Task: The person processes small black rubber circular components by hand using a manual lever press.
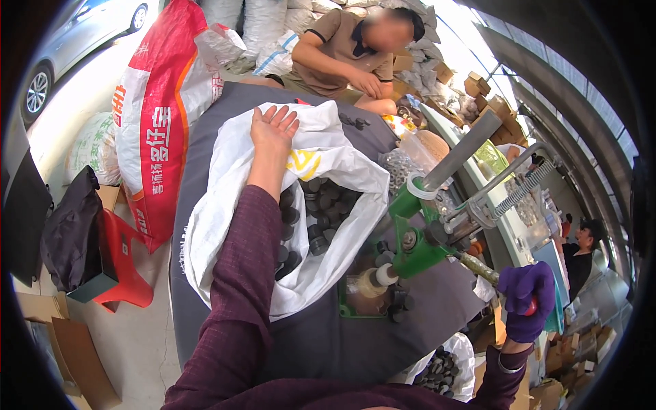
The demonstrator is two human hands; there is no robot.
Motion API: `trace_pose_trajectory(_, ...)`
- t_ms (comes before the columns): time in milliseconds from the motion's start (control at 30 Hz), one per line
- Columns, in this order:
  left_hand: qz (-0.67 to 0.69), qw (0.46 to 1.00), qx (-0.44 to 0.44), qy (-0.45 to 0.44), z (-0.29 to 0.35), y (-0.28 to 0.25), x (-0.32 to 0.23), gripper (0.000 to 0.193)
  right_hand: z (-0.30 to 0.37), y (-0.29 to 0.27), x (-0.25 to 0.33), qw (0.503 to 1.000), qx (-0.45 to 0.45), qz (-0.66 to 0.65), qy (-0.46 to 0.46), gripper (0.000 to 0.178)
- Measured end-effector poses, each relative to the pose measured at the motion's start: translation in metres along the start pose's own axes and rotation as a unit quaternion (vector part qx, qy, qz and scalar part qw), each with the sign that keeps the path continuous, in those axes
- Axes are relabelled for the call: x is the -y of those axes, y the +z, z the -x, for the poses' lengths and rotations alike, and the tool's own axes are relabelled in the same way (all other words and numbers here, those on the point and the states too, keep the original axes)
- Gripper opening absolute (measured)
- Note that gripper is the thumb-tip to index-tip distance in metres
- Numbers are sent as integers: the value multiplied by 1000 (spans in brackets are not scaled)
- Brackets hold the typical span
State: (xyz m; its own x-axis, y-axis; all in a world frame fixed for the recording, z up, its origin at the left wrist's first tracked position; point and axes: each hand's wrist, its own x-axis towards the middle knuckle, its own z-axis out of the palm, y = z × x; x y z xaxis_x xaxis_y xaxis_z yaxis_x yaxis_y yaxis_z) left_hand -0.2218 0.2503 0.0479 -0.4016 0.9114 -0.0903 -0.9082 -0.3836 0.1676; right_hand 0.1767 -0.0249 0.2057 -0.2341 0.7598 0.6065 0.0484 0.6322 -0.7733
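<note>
My left hand [275, 133] is bare, palm up with the fingers outstretched, and nothing lies in it. It is over the far edge of a white woven bag [225, 195], whose open mouth shows many round black caps [328, 205]. To the right stands a green hand press [418, 251] with a steel post and a coil spring. In a purple knitted glove, my right hand [526, 301] is wrapped round the end of its lever handle [480, 268]. Several black caps [398, 301] lie around the press's base.
Across the dark grey table cover [301, 352] sits another person [342, 58]. A tall red and white sack [154, 130] and a red stool [130, 273] stand at the left. Another white bag [467, 362] with black pieces is at the lower right. Clear bags of small parts [403, 167] lie beyond the press.
</note>
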Motion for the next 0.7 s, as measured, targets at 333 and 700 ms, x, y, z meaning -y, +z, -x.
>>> trace_pose_trajectory(333,-7,1000,-12,2,2,-1,1,60,-1,3,3,1000,6,16,-2,38)
trace_pose_trajectory(700,-43,999,-20,17,-1,-4,2,58,-2,4,2,1000,1,10,8,41)
